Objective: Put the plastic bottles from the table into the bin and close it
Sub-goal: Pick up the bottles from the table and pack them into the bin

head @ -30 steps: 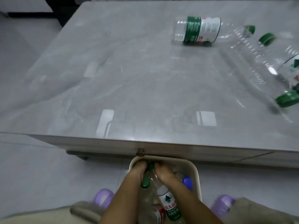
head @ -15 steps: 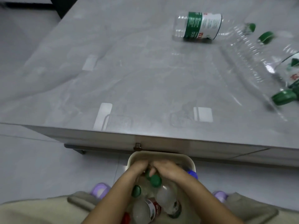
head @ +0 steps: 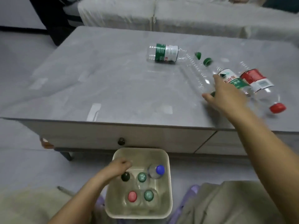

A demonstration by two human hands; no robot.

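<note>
Several empty plastic bottles lie on the grey table [head: 113,88]: a green-labelled bottle [head: 163,53] at the back, a green-and-white-labelled bottle [head: 230,78], a red-labelled bottle [head: 257,81] with a red cap, and a clear unlabelled bottle [head: 196,75]. My right hand [head: 226,96] hovers with fingers spread over the clear bottle's green-capped neck. Below the table's front edge stands the beige bin [head: 140,150], lid not seen, with several capped bottles upright inside. My left hand [head: 119,167] sits inside the bin at its back left, fingers curled, beside a dark-green-capped bottle [head: 125,176].
A light sofa [head: 178,15] runs behind the table. A drawer knob [head: 121,141] sticks out just above the bin. My knees in beige trousers [head: 226,204] and purple slippers [head: 192,191] flank the bin on the grey floor.
My right hand has left the bin and reached up to the bottles on the table's right. The left hand stays in the bin. The view has pulled back and up.
</note>
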